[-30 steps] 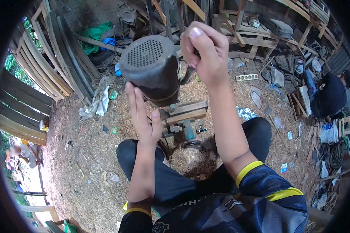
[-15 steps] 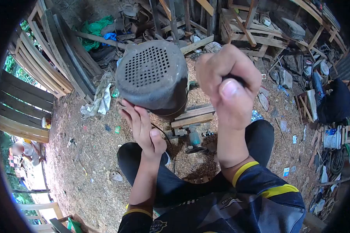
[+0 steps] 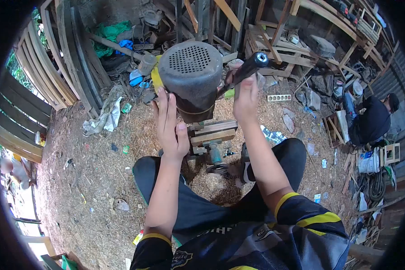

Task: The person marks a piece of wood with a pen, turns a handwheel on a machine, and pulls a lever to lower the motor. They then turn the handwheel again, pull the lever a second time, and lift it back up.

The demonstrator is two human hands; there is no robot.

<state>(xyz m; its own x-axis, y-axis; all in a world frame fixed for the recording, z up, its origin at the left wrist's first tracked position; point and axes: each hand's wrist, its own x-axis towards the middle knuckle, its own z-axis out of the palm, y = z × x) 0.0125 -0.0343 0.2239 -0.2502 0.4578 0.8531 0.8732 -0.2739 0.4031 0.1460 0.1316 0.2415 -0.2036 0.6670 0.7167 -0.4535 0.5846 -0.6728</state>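
Note:
A dark, scuffed motor housing [image 3: 191, 83] with a round perforated cap stands upright in front of me. A black handle [image 3: 252, 66] with a metal-ringed end sticks out from its right side, pointing up and right. My right hand [image 3: 246, 96] is wrapped around this handle, thumb along it and the other fingers partly hidden behind. My left hand [image 3: 172, 126] lies with stretched fingers against the housing's lower left side. Below the housing, wood blocks [image 3: 214, 135] sit on a metal clamp [image 3: 215, 155] between my knees.
Wood shavings and litter cover the ground [image 3: 99, 180]. Curved wooden pieces [image 3: 76, 58] lean at the left. Wooden frames [image 3: 279, 45] are piled at the back. Another person [image 3: 371, 117] in dark clothes sits at the right, near a white bucket [image 3: 369, 161]. One more person [image 3: 19, 173] is at far left.
The right fist has turned and dropped slightly, so the handle now shows. The housing appears farther right in view, with the left hand still against it.

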